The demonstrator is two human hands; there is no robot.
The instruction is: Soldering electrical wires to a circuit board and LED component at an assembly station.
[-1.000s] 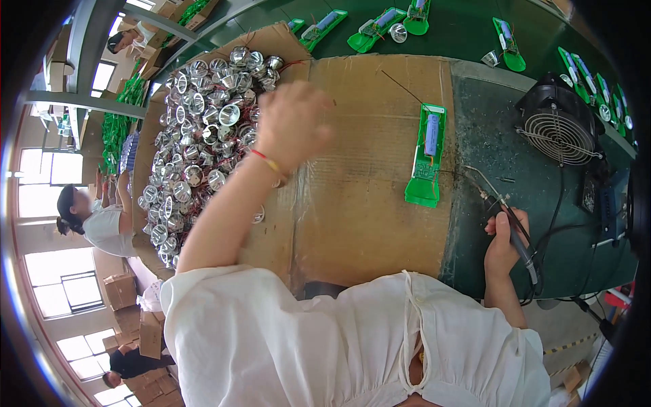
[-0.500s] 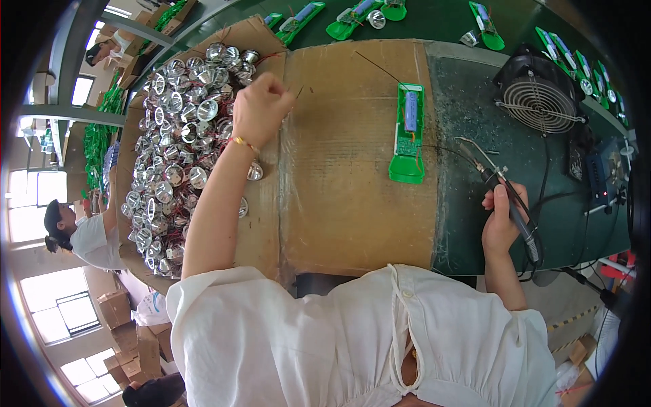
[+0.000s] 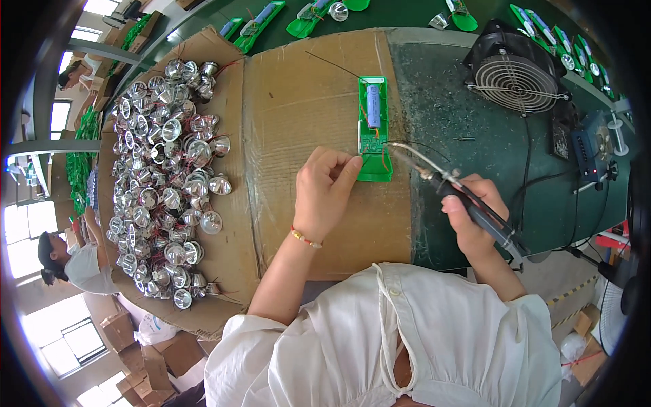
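A green plastic housing (image 3: 375, 171) lies lengthwise on the cardboard, with a blue cylindrical battery (image 3: 373, 107) and a small green circuit board (image 3: 373, 146) in it. My left hand (image 3: 323, 190) is at the housing's lower left edge, thumb and forefinger pinched together; whatever is between them is hidden. In my right hand (image 3: 480, 216) is a soldering iron (image 3: 489, 226), a thin metal tube along it, its tip close to the board's right side. Thin red wires show around the board, and a long dark wire (image 3: 332, 62) sticks out from the housing's top.
A cardboard box (image 3: 227, 271) full of shiny reflector cups (image 3: 169, 197) stands at the left. A black fan with a wire guard (image 3: 517, 83) and a blue power unit (image 3: 584, 152) are at the right. More green housings (image 3: 258, 27) line the far edge. Other people (image 3: 85, 264) work at left.
My left hand has come from beside the reflector cups to the housing's lower left edge. The soldering iron has moved left, bringing its tip to the circuit board. The whole view has shifted.
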